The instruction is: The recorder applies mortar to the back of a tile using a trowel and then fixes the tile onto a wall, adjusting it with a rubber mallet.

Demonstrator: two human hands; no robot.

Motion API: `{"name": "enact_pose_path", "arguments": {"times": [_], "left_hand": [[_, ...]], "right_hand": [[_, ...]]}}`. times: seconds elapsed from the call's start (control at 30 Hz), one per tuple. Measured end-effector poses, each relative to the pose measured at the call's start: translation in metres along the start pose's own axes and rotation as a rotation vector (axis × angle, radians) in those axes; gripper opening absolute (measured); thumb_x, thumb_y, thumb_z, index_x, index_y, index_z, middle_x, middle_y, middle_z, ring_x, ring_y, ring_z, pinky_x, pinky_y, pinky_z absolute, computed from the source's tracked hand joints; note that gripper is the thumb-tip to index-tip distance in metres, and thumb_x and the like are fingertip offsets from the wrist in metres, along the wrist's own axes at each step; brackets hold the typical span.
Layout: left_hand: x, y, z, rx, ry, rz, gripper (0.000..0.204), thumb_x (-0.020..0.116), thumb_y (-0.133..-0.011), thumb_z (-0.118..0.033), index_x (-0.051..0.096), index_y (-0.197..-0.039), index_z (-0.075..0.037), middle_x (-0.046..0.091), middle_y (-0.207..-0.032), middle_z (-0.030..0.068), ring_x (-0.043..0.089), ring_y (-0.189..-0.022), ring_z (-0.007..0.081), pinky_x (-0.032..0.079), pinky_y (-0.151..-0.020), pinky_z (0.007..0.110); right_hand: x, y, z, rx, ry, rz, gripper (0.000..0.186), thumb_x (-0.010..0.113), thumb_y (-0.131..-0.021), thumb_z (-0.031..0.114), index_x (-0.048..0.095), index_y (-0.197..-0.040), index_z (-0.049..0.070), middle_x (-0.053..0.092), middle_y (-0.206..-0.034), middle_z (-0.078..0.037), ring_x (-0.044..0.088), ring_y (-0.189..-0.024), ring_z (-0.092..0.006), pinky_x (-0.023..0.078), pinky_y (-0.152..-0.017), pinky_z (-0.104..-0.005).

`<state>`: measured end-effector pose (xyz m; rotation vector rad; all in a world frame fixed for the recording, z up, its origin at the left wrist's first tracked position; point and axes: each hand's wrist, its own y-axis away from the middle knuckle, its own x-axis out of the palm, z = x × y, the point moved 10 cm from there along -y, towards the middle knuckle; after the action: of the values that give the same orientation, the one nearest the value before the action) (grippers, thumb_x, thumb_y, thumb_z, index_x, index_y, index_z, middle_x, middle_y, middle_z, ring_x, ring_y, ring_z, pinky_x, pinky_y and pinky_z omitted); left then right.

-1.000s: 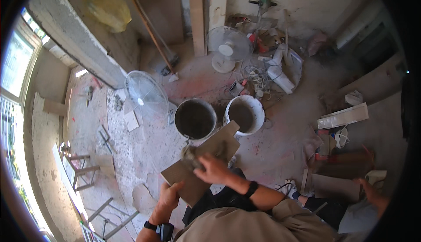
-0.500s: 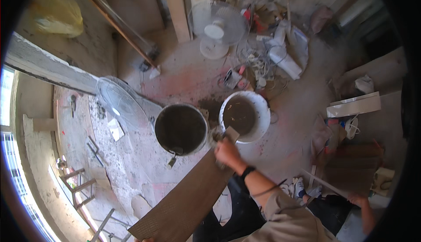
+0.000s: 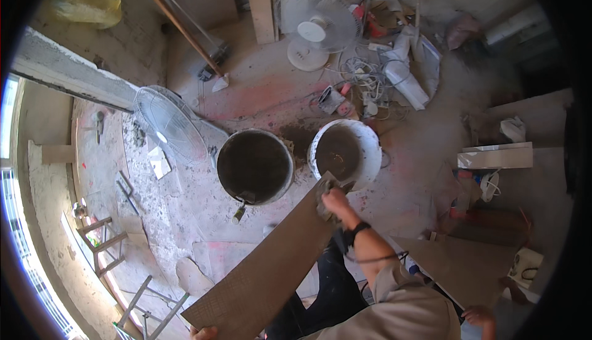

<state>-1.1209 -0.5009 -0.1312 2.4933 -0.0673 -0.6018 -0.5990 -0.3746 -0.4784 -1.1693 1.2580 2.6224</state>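
Note:
A long brown tile (image 3: 265, 260) with a grid pattern at its near end slants across in front of me. My left hand (image 3: 205, 332) is closed on its lower-left corner; only the fingers show at the lower edge. At the tile's far end my right hand (image 3: 337, 203), a black band on the wrist, is closed round a grey, lumpy, wet-looking wad (image 3: 323, 199) pressed to the surface. Its exact kind I cannot make out. Just beyond stand a bucket of dark grey mix (image 3: 256, 164), with a tool handle (image 3: 238, 214) over its rim, and a white bucket (image 3: 370, 161) of murky water.
A standing fan (image 3: 169, 127) is left of the buckets, another fan (image 3: 317, 22) behind. Cables (image 3: 357, 75) and rubbish lie at the back. Metal ladders (image 3: 151, 309) stand lower left. At lower right a co-worker's hand (image 3: 480, 316) is at a large brown board (image 3: 459, 266).
My right hand and the grey wad have shifted slightly right and up along the tile's far end. More of my left hand shows. The co-worker's board has swung into fuller view.

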Motion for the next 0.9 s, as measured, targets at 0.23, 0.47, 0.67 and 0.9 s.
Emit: {"name": "enact_pose_path", "arguments": {"times": [0.23,0.47,0.67,0.9], "left_hand": [[-0.019,0.017,0.048,-0.651,0.602,-0.1,0.062,0.066,-0.074,-0.018,0.046,-0.128,0.004,0.057,-0.118,0.016,0.058,-0.108,0.0291,0.052,-0.088,0.041],[0.026,0.006,0.039,-0.642,0.564,0.0,0.057,0.063,-0.075,-0.016,0.047,-0.125,0.005,0.056,-0.117,0.0156,0.057,-0.105,0.0275,0.05,-0.089,0.039],[-0.028,0.031,0.081,-0.711,0.496,-0.179,0.027,0.059,-0.077,-0.008,0.058,-0.102,0.0,0.059,-0.085,0.0039,0.055,-0.062,0.0109,0.046,-0.053,0.025],[-0.007,0.025,0.041,-0.735,0.528,-0.178,0.024,0.057,-0.077,-0.003,0.058,-0.101,-0.003,0.054,-0.075,-0.0003,0.048,-0.052,0.008,0.041,-0.045,0.023]], "right_hand": [[0.013,0.167,0.125,-0.394,0.017,0.148,0.031,0.056,-0.082,0.035,0.065,-0.09,0.006,0.057,-0.099,-0.03,0.061,-0.083,-0.0463,0.05,-0.078,-0.0515],[-0.034,-0.015,-0.029,0.02,0.218,-0.024,0.022,0.057,-0.076,0.024,0.069,-0.081,0.006,0.067,-0.083,-0.018,0.066,-0.083,-0.0355,0.053,-0.073,-0.0451],[-0.086,-0.044,-0.081,0.073,0.351,-0.074,0.022,0.06,-0.075,0.023,0.071,-0.083,0.007,0.067,-0.093,-0.02,0.064,-0.09,-0.0368,0.052,-0.077,-0.0461],[-0.026,0.0,0.033,-0.312,0.484,-0.017,0.022,0.057,-0.079,0.02,0.069,-0.095,0.011,0.057,-0.11,-0.018,0.065,-0.087,-0.0335,0.052,-0.077,-0.046]]}}
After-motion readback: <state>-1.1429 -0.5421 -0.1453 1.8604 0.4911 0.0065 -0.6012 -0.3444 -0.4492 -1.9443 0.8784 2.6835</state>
